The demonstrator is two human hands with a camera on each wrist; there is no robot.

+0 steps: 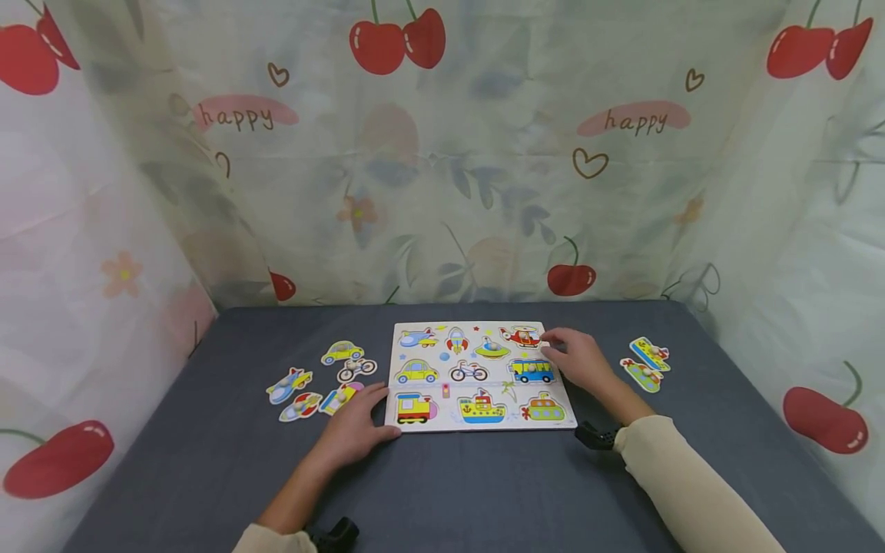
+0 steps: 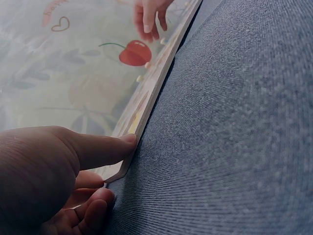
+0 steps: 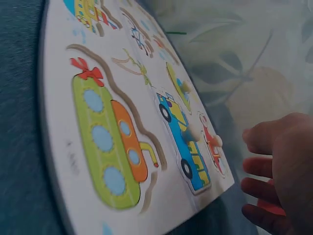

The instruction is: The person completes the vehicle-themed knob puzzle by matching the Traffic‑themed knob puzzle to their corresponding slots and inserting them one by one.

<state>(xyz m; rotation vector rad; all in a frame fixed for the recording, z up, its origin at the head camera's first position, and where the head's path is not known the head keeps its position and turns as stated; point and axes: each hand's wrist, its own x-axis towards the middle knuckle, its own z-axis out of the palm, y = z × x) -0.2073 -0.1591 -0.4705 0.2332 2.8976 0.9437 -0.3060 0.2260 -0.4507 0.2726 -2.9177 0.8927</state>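
A white wooden peg puzzle board (image 1: 445, 415) with printed vehicle pictures lies flat on the table. My left hand (image 1: 351, 432) holds its near left corner; in the left wrist view the thumb (image 2: 105, 149) is on the near edge and the fingers curl by the side. Beside the far right corner is my right hand (image 1: 582, 362), fingers loosely bent and holding nothing. Knobs show on the bus piece (image 3: 181, 142), the helicopter piece (image 3: 211, 142) and the flying saucer piece (image 3: 178, 85), all seated in the board. The submarine recess (image 3: 105, 142) shows its printed picture.
Left of the board lie loose pieces: a yellow car (image 1: 342, 352), bicycle (image 1: 356, 371), airplane (image 1: 289, 385), rocket (image 1: 300, 407) and a partly hidden train (image 1: 339, 398). To the right, a ship piece (image 1: 650, 353) touches a submarine piece (image 1: 643, 375). Printed curtains (image 1: 442, 192) surround the dark table (image 1: 470, 491).
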